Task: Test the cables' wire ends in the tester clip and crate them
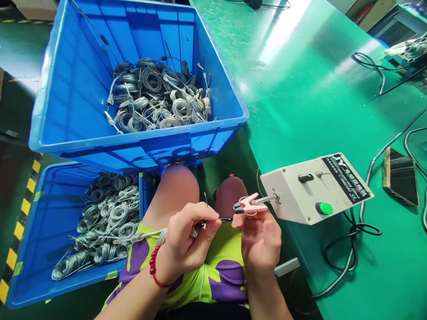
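Note:
My left hand (pixel 187 240) pinches the end of a braided silver cable (pixel 151 234), whose thin coloured wires stick out toward a pink clip (pixel 247 203). That clip is mounted on a metal shaft coming out of a small white machine (pixel 313 189) with a green button (pixel 324 208). My right hand (pixel 262 238) sits just under the clip, fingertips touching it and the wire ends. Both hands hover over my lap, at the edge of the green table (pixel 300 102).
A blue crate (pixel 66 89) with several coiled silver cables rests above my knees; a second blue crate (pixel 30 249) of coils stands on the floor at the left. A phone (pixel 400 175) and black cords (pixel 353 249) lie on the table at the right.

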Demonstrator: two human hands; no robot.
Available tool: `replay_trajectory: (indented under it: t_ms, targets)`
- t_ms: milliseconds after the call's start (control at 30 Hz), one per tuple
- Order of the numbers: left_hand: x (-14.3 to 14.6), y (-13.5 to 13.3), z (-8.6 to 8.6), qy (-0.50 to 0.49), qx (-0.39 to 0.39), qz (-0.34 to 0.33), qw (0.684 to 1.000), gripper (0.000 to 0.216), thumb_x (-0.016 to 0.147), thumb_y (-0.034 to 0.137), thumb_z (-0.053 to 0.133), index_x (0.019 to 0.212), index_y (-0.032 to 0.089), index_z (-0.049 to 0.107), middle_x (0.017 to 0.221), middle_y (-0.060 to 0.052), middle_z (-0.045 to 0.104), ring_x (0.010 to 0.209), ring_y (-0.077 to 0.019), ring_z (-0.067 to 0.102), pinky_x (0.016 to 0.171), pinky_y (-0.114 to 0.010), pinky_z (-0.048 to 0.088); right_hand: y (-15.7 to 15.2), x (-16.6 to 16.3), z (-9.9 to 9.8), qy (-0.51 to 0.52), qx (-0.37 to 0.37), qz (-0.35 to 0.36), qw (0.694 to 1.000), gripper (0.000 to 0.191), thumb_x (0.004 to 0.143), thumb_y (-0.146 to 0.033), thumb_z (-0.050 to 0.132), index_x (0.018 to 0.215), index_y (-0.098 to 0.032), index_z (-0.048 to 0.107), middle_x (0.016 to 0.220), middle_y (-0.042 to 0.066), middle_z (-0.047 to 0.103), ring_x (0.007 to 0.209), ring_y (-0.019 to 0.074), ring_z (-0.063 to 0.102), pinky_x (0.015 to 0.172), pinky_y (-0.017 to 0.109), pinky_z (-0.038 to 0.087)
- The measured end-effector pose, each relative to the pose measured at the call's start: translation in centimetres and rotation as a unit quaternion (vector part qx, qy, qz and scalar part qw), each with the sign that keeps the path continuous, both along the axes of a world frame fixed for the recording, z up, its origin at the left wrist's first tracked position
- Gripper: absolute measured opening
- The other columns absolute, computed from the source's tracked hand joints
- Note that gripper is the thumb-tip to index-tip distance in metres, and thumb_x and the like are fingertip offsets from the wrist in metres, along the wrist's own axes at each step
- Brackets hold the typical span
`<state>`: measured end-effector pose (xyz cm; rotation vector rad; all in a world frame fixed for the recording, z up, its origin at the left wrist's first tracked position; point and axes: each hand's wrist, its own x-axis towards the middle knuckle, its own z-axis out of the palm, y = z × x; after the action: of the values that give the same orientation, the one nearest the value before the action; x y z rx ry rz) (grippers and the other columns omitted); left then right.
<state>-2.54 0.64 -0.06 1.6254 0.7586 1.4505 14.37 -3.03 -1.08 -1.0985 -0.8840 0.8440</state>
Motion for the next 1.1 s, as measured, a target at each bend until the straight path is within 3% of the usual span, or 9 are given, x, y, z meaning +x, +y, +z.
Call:
replay_trajectory:
  t_ms: [100, 167, 300, 400, 533, 667, 767, 900, 1100]
  targets:
    - [0.7, 0.4, 0.1, -0.017, 0.004, 0.001, 1.0, 0.014, 0.113, 0.012, 0.068, 0.123, 0.021, 0.07, 0.09, -0.004, 0.074, 0.071, -0.0139, 0.07, 0.063, -0.023, 0.057, 1.4, 0.1, 0.2, 0.082, 0.005, 0.026, 0.996, 0.045, 0.11, -0.062, 0.06, 0.111, -0.025, 0.085, 0.08, 0.005, 0.073, 0.056, 0.0183, 0.061, 0.053, 0.032, 0.052]
    - [1.0, 0.6, 0.1, -0.017, 0.0, 0.005, 1.0, 0.017, 0.112, 0.011, 0.07, 0.125, 0.022, 0.071, 0.091, -0.003, 0.075, 0.073, -0.0139, 0.072, 0.064, -0.022, 0.058, 2.0, 0.2, 0.1, 0.106, 0.0, 0.035, 0.994, 0.045, 0.109, -0.062, 0.063, 0.124, -0.025, 0.084, 0.078, 0.004, 0.07, 0.054, 0.0177, 0.059, 0.051, 0.03, 0.05]
    - [1.3, 1.0, 0.0, -0.018, 0.008, -0.006, 1.0, 0.022, 0.11, 0.006, 0.071, 0.126, 0.02, 0.071, 0.091, -0.003, 0.076, 0.075, -0.0136, 0.072, 0.066, -0.023, 0.059, 2.3, 0.2, -0.5, 0.164, 0.039, 0.122, 0.978, 0.041, 0.108, -0.056, 0.069, 0.138, -0.029, 0.08, 0.061, -0.006, 0.05, 0.044, 0.0145, 0.039, 0.044, 0.027, 0.041]
    - [1.5, 1.1, -0.2, -0.02, 0.006, -0.01, 1.0, 0.024, 0.109, 0.005, 0.071, 0.127, 0.02, 0.071, 0.092, -0.004, 0.076, 0.075, -0.0144, 0.073, 0.066, -0.024, 0.061, 2.4, 0.0, -0.8, 0.201, 0.06, 0.185, 0.96, 0.041, 0.113, -0.055, 0.064, 0.146, -0.033, 0.075, 0.056, -0.011, 0.032, 0.041, 0.0132, 0.022, 0.041, 0.026, 0.031]
    - [1.7, 1.1, -0.2, -0.02, -0.002, -0.018, 1.0, 0.025, 0.108, 0.003, 0.071, 0.127, 0.019, 0.071, 0.092, -0.003, 0.076, 0.076, -0.014, 0.072, 0.068, -0.023, 0.061, 3.2, -0.5, -0.9, 0.208, 0.059, 0.174, 0.961, 0.031, 0.111, -0.058, 0.068, 0.132, -0.035, 0.074, 0.058, -0.011, 0.025, 0.046, 0.0159, 0.02, 0.045, 0.027, 0.031]
    - [1.8, 1.0, -0.2, -0.007, -0.001, -0.006, 1.0, 0.026, 0.105, 0.001, 0.072, 0.124, 0.018, 0.071, 0.095, -0.005, 0.076, 0.08, -0.0143, 0.075, 0.071, -0.023, 0.062, 4.1, -1.0, -0.5, 0.233, 0.063, 0.14, 0.96, 0.03, 0.101, -0.062, 0.084, 0.11, -0.035, 0.073, 0.064, -0.009, 0.029, 0.055, 0.0175, 0.024, 0.051, 0.027, 0.032]
    - [1.7, 0.9, -0.2, 0.005, -0.013, -0.006, 1.0, 0.027, 0.105, 0.0, 0.07, 0.124, 0.02, 0.071, 0.096, -0.005, 0.077, 0.083, -0.0158, 0.077, 0.072, -0.023, 0.063, 3.9, -1.3, 0.2, 0.284, 0.009, 0.106, 0.953, 0.033, 0.097, -0.064, 0.089, 0.101, -0.034, 0.074, 0.067, -0.007, 0.036, 0.06, 0.018, 0.029, 0.056, 0.027, 0.038]
    - [1.7, 0.8, -0.3, 0.01, -0.028, -0.009, 1.0, 0.028, 0.105, -0.001, 0.07, 0.123, 0.02, 0.071, 0.097, -0.006, 0.077, 0.083, -0.0162, 0.077, 0.073, -0.023, 0.062, 3.4, -1.4, 0.7, 0.326, -0.036, 0.081, 0.941, 0.037, 0.091, -0.065, 0.094, 0.096, -0.033, 0.077, 0.07, -0.006, 0.042, 0.061, 0.0174, 0.033, 0.059, 0.027, 0.045]
    - [1.7, 0.7, -0.3, 0.012, -0.047, -0.013, 0.999, 0.027, 0.105, 0.0, 0.071, 0.122, 0.021, 0.071, 0.095, -0.004, 0.076, 0.078, -0.0151, 0.074, 0.072, -0.023, 0.061, 3.4, -1.6, 0.9, 0.355, -0.033, 0.125, 0.926, 0.039, 0.089, -0.068, 0.095, 0.099, -0.034, 0.077, 0.068, -0.008, 0.038, 0.058, 0.016, 0.028, 0.055, 0.026, 0.043]
